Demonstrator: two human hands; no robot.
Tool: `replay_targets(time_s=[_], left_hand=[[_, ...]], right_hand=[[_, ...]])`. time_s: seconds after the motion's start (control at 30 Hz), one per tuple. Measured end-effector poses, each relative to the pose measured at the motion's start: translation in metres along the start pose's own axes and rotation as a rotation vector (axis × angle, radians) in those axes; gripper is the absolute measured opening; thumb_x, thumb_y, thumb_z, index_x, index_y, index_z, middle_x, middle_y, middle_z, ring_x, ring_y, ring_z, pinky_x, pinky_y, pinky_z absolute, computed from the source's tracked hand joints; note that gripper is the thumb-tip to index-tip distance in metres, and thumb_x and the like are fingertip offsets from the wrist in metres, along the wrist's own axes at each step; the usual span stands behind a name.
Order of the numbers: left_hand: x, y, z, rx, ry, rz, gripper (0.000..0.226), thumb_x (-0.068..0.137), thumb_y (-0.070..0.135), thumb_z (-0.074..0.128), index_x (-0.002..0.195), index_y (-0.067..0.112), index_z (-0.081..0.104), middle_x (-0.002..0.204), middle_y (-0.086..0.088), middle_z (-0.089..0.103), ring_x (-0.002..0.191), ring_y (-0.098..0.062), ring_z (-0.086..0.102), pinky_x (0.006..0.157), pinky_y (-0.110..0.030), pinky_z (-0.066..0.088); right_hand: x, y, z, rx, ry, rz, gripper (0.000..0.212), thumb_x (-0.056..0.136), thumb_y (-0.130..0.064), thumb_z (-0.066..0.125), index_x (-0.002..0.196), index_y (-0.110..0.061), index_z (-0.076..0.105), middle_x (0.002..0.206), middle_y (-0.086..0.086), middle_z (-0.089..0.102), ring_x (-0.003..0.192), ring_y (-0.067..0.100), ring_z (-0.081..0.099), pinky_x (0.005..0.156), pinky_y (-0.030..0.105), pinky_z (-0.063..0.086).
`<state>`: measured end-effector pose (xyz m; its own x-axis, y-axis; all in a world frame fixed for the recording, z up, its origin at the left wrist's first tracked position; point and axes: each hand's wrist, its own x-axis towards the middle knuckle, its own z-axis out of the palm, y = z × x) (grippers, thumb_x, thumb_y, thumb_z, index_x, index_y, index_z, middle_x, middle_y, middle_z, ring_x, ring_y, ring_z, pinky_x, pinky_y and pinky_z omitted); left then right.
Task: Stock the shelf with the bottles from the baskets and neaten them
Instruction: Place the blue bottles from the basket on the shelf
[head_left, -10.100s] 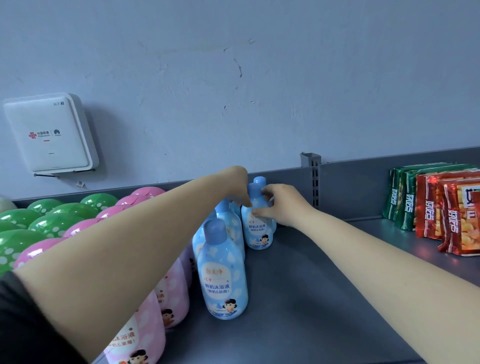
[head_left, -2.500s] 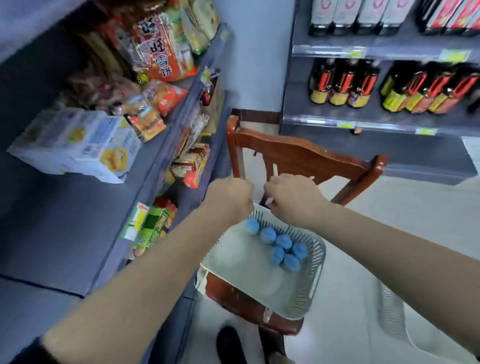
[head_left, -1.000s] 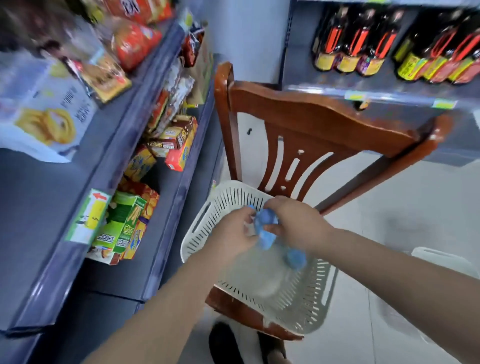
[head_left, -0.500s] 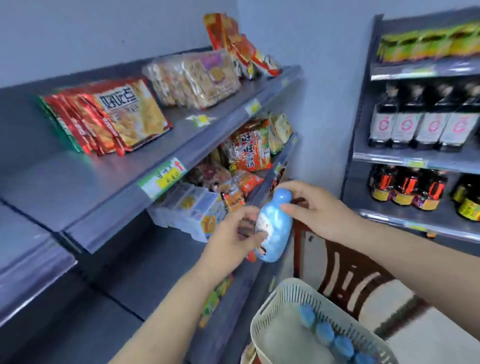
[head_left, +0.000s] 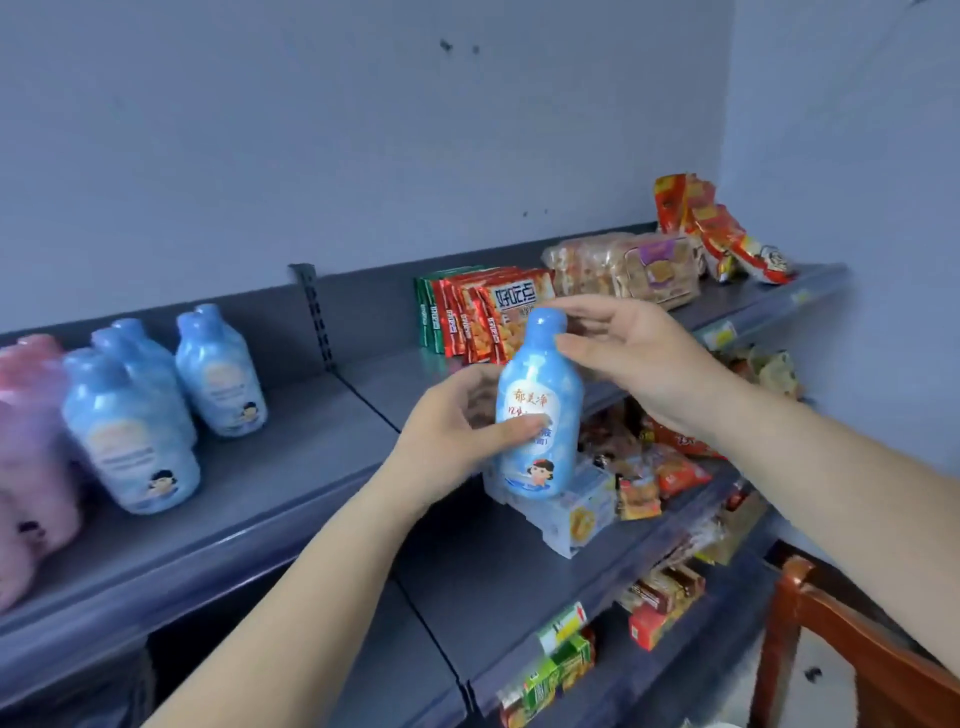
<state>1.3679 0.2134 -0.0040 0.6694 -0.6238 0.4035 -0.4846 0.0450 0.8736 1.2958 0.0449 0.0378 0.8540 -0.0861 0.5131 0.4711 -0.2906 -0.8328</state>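
I hold one blue bottle (head_left: 540, 405) upright in the air in front of the top shelf (head_left: 291, 467). My left hand (head_left: 457, 426) grips its body, thumb across the label. My right hand (head_left: 634, 353) touches the cap and shoulder with nearly straight fingers. Several blue bottles (head_left: 171, 384) stand in rows on the left part of the shelf, and pink bottles (head_left: 31, 447) stand at the far left. The basket is out of view.
Red and green snack packets (head_left: 483, 312) and wrapped bread (head_left: 628, 270) lie on the shelf's right half. Lower shelves (head_left: 519, 582) hold boxes and snack bags. A wooden chair back (head_left: 852, 644) shows at the bottom right. Bare shelf lies between the bottles and the packets.
The bottle came out of the basket on the chair and rose to shelf height. My view swung left and up, so the basket has dropped out of sight.
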Motion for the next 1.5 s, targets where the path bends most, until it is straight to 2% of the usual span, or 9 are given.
replay_targets(time_s=[0.1,0.17,0.3,0.43,0.53,0.63,0.8,1.17,1.5], left_hand=[[-0.014,0.01,-0.021,0.068,0.147,0.004,0.047,0.061,0.032,0.081,0.102,0.022,0.062,0.101,-0.001,0.071,0.096,-0.022,0.066,0.085,-0.035,0.054],[-0.022,0.017,-0.037,0.146,0.224,0.011,0.039,0.072,0.021,0.08,0.105,0.02,0.061,0.099,0.004,0.07,0.089,-0.009,0.065,0.077,-0.021,0.053],[-0.038,0.029,-0.069,0.291,0.375,0.023,0.033,0.077,0.019,0.075,0.107,0.017,0.059,0.092,0.01,0.066,0.065,0.008,0.057,0.06,-0.008,0.045],[-0.05,0.037,-0.097,0.43,0.468,-0.004,0.033,0.077,0.021,0.076,0.104,0.017,0.057,0.083,0.013,0.062,0.058,0.01,0.054,0.054,-0.006,0.042],[-0.054,0.045,-0.123,0.541,0.508,-0.059,0.036,0.073,0.026,0.078,0.1,0.018,0.056,0.09,0.01,0.063,0.069,0.0,0.059,0.062,-0.012,0.048],[-0.052,0.059,-0.152,0.704,0.453,-0.139,0.04,0.074,0.031,0.077,0.106,0.016,0.058,0.101,0.004,0.066,0.086,-0.014,0.064,0.076,-0.024,0.05],[-0.04,0.084,-0.192,0.861,0.399,-0.133,0.032,0.08,0.022,0.073,0.108,0.012,0.062,0.092,0.007,0.061,0.083,-0.012,0.061,0.08,-0.023,0.048],[0.007,0.071,-0.242,1.076,0.273,-0.326,0.018,0.081,0.023,0.072,0.091,0.012,0.062,0.09,-0.004,0.063,0.081,-0.017,0.055,0.07,-0.024,0.045],[0.02,0.034,-0.261,1.11,0.229,-0.485,0.028,0.079,0.024,0.073,0.099,0.006,0.065,0.09,-0.005,0.066,0.077,-0.016,0.054,0.063,-0.02,0.043]], right_hand=[[0.019,-0.008,0.027,0.017,-0.035,-0.059,0.031,0.087,0.003,0.056,0.108,-0.019,0.059,0.103,-0.009,0.064,0.089,-0.008,0.062,0.083,0.012,0.049],[0.03,-0.012,0.045,-0.011,-0.065,-0.1,0.033,0.085,-0.002,0.062,0.107,-0.026,0.059,0.107,-0.009,0.065,0.095,-0.004,0.063,0.089,0.017,0.049],[0.046,-0.016,0.083,-0.157,-0.099,-0.107,0.03,0.07,-0.035,0.075,0.098,-0.034,0.065,0.1,0.0,0.07,0.098,0.021,0.065,0.091,0.044,0.051],[0.063,-0.02,0.116,-0.136,-0.168,-0.126,0.022,0.077,-0.022,0.074,0.097,-0.027,0.066,0.1,-0.002,0.072,0.097,0.016,0.066,0.092,0.045,0.051],[0.078,-0.027,0.137,-0.138,-0.225,-0.15,0.021,0.081,-0.016,0.071,0.099,-0.024,0.065,0.104,-0.001,0.071,0.101,0.014,0.065,0.095,0.041,0.049],[0.095,-0.03,0.155,-0.173,-0.27,-0.172,0.026,0.082,-0.017,0.07,0.108,-0.015,0.065,0.108,0.004,0.069,0.105,0.018,0.064,0.096,0.043,0.048],[0.13,-0.029,0.177,-0.207,-0.345,-0.189,0.031,0.084,-0.019,0.069,0.114,-0.013,0.064,0.111,0.004,0.068,0.107,0.019,0.062,0.098,0.042,0.046],[0.177,-0.005,0.214,-0.285,-0.374,-0.152,0.025,0.085,-0.021,0.068,0.109,-0.012,0.065,0.108,0.007,0.067,0.104,0.024,0.062,0.091,0.04,0.049],[0.183,0.027,0.239,-0.334,-0.431,-0.13,0.027,0.085,-0.021,0.068,0.109,-0.01,0.064,0.107,0.004,0.067,0.101,0.021,0.063,0.089,0.038,0.051]])
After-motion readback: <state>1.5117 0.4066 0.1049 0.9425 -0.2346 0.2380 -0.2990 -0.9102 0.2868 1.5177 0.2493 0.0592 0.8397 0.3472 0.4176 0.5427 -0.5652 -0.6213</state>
